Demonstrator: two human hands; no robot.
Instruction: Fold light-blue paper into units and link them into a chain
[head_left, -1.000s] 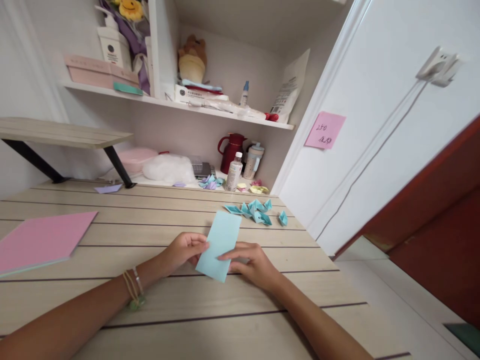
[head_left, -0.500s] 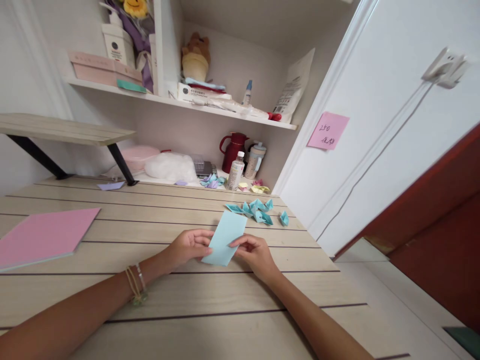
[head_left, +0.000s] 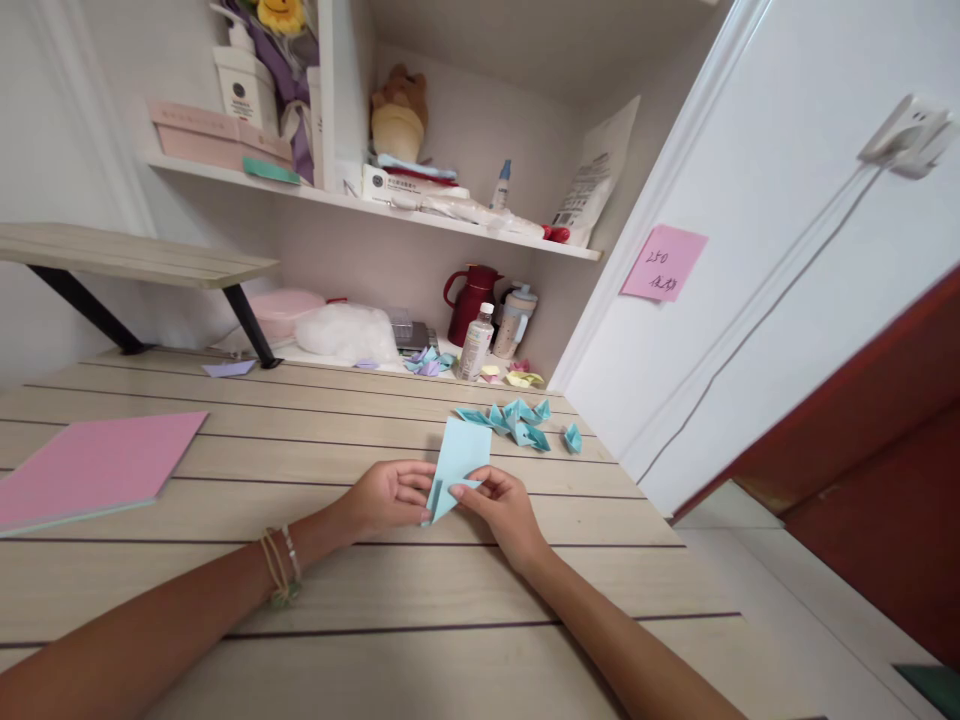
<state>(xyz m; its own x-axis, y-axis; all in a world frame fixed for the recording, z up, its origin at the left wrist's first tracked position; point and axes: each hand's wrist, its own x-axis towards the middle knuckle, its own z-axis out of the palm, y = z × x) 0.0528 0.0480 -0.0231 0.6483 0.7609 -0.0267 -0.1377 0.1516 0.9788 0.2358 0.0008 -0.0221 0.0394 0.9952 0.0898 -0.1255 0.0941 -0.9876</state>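
Note:
A light blue sheet of paper [head_left: 463,448] is held up between my two hands over the wooden table. Its lower right corner is bent up into a slanting flap. My right hand [head_left: 504,508] pinches that flap between thumb and fingers. At the lower left edge, my left hand [head_left: 396,494] grips the sheet, fingers partly behind it. Just beyond the sheet lie several folded blue paper boats [head_left: 517,422], and one more boat [head_left: 573,438] sits apart to their right.
A pink stack of paper [head_left: 97,462] lies on the table [head_left: 315,590] at left, near a small riser shelf [head_left: 135,255]. At the back stand a bottle [head_left: 475,345], a red jug [head_left: 471,305] and a tumbler [head_left: 514,322]. A wall [head_left: 675,370] borders the right side.
The sheet's lower right corner has been folded upward by my right hand, whose thumb now presses on the flap. The view has shifted slightly.

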